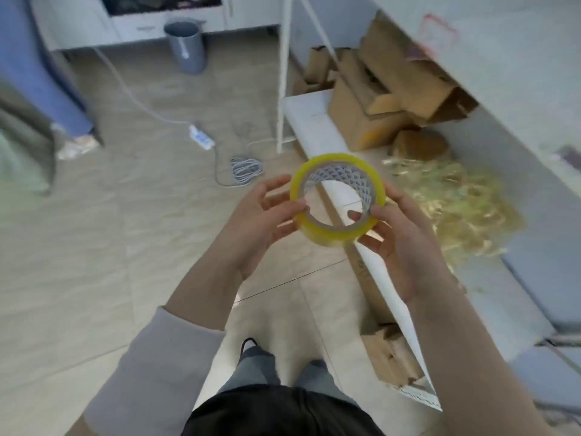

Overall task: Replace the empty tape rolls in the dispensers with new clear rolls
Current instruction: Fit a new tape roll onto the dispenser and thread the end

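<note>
A full roll of clear, yellowish tape point(327, 237) with a white patterned core is held in the air over the floor, tilted so I look through its hole. My left hand point(261, 221) grips its left side, thumb on the near rim. My right hand point(399, 234) grips its right side, with a fingertip inside the core. No tape dispenser is in view.
Cardboard boxes point(371, 99) and a heap of yellowish shredded filler point(452, 209) lie under a white table point(515, 89) on the right. A power strip point(201, 138) and a coiled cable point(246, 169) lie on the tiled floor. A grey bin point(187, 47) stands at the back.
</note>
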Motion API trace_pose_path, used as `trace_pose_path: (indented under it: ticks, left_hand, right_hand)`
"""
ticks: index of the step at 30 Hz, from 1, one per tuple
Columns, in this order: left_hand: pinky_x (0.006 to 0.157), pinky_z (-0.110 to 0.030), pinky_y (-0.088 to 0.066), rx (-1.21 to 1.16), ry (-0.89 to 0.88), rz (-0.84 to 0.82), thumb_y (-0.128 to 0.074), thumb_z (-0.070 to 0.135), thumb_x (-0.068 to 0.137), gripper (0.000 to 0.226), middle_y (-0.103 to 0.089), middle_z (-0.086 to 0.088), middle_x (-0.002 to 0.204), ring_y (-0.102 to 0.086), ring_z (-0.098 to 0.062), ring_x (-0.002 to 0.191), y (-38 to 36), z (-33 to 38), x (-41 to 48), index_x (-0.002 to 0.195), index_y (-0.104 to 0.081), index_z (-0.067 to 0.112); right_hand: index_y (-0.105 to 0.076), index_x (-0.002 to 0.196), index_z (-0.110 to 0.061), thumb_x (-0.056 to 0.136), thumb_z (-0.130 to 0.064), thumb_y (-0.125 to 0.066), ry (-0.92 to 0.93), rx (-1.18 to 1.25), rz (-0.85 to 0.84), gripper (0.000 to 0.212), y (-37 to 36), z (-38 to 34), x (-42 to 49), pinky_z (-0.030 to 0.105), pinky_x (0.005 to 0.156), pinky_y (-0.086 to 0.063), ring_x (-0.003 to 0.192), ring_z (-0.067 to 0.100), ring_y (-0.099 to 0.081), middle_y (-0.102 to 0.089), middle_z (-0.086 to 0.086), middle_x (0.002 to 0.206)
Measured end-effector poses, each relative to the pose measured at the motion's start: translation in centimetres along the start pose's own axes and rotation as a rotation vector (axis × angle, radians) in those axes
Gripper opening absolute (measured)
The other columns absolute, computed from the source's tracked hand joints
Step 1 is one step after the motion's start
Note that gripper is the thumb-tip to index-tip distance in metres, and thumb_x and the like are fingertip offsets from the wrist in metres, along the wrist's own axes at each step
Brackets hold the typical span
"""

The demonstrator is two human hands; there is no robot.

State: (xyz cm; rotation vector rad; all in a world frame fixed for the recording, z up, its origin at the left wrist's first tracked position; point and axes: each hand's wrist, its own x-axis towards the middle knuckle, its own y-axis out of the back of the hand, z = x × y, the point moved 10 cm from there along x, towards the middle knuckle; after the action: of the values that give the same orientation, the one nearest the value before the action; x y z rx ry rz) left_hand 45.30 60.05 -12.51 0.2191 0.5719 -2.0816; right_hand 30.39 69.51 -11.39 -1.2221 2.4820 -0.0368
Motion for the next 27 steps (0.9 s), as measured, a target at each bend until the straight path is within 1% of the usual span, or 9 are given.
trace_pose_path:
  ticks: [3, 5, 8, 11, 14, 18, 21, 27]
  left_hand:
    - [0.082, -0.032, -0.055, -0.04, 0.058, 0.108, -0.059, 0.005, 0.085, 0.048, -0.062, -0.015, 0.115, -0.066, -0.021, 0.088, 7.2, -1.3, 0.2, 0.131, -0.044, 0.01]
    - [0.084, -0.033, -0.055, -0.062, 0.088, 0.172, -0.06, 0.006, 0.085, 0.049, -0.062, -0.015, 0.116, -0.066, -0.022, 0.091, 11.4, -2.1, 0.2, 0.131, -0.044, 0.01]
    - [0.084, -0.033, -0.055, -0.104, 0.131, 0.246, -0.06, 0.007, 0.085, 0.046, -0.063, -0.014, 0.116, -0.066, -0.022, 0.093, 16.2, -3.2, 0.4, 0.128, -0.045, 0.012]
    - [0.084, -0.034, -0.056, -0.134, 0.168, 0.312, -0.06, 0.007, 0.085, 0.045, -0.062, -0.016, 0.122, -0.067, -0.022, 0.093, 19.9, -4.0, 0.8, 0.127, -0.045, 0.014]
    - [0.083, -0.034, -0.057, -0.149, 0.177, 0.363, -0.06, 0.007, 0.085, 0.045, -0.061, -0.017, 0.123, -0.067, -0.021, 0.093, 22.5, -3.9, 2.1, 0.127, -0.045, 0.014]
    - [0.088, -0.036, -0.054, -0.172, 0.171, 0.415, -0.059, 0.007, 0.087, 0.048, -0.06, -0.017, 0.125, -0.065, -0.025, 0.102, 24.8, -2.3, 5.3, 0.132, -0.043, 0.013]
    - [0.088, -0.036, -0.054, -0.172, 0.144, 0.426, -0.06, 0.008, 0.086, 0.05, -0.061, -0.017, 0.124, -0.066, -0.025, 0.103, 25.9, 0.0, 8.8, 0.132, -0.043, 0.013]
    - [0.086, -0.035, -0.056, -0.18, 0.119, 0.441, -0.06, 0.008, 0.085, 0.049, -0.063, -0.016, 0.121, -0.067, -0.023, 0.098, 27.9, 4.1, 15.9, 0.131, -0.044, 0.013]
  right_hand:
    - [-0.06, 0.1, -0.031, 0.083, -0.003, -0.052, -0.077, -0.031, -0.069, 0.034, -6.0, 4.0, 1.5, 0.03, 0.073, -0.05, 0.097, 0.022, -0.065, -0.066, 0.002, 0.103]
    - [-0.059, 0.099, -0.032, 0.082, -0.003, -0.052, -0.12, -0.067, -0.119, 0.034, -9.4, 6.3, 2.4, 0.03, 0.077, -0.052, 0.104, 0.024, -0.064, -0.066, 0.001, 0.105]
    - [-0.058, 0.099, -0.03, 0.082, -0.002, -0.051, -0.206, -0.103, -0.173, 0.034, -13.4, 9.4, 3.8, 0.031, 0.08, -0.052, 0.107, 0.026, -0.063, -0.065, 0.001, 0.106]
    - [-0.057, 0.1, -0.031, 0.083, 0.0, -0.051, -0.275, -0.154, -0.215, 0.035, -16.6, 11.7, 5.5, 0.03, 0.078, -0.053, 0.11, 0.027, -0.061, -0.064, 0.002, 0.11]
    - [-0.057, 0.103, -0.028, 0.084, 0.001, -0.05, -0.313, -0.197, -0.245, 0.035, -19.4, 12.8, 7.7, 0.028, 0.074, -0.053, 0.109, 0.027, -0.061, -0.063, 0.003, 0.111]
    - [-0.058, 0.106, -0.026, 0.084, 0.002, -0.048, -0.325, -0.218, -0.274, 0.037, -22.4, 12.8, 12.0, 0.028, 0.072, -0.053, 0.105, 0.025, -0.064, -0.064, 0.005, 0.117]
    - [-0.058, 0.111, -0.025, 0.085, 0.001, -0.047, -0.311, -0.219, -0.293, 0.038, -24.5, 11.5, 16.0, 0.03, 0.075, -0.054, 0.098, 0.022, -0.067, -0.064, 0.005, 0.118]
    - [-0.055, 0.118, -0.023, 0.087, -0.002, -0.047, -0.305, -0.265, -0.314, 0.038, -28.1, 9.5, 23.6, 0.035, 0.085, -0.053, 0.099, 0.021, -0.067, -0.063, 0.004, 0.118]
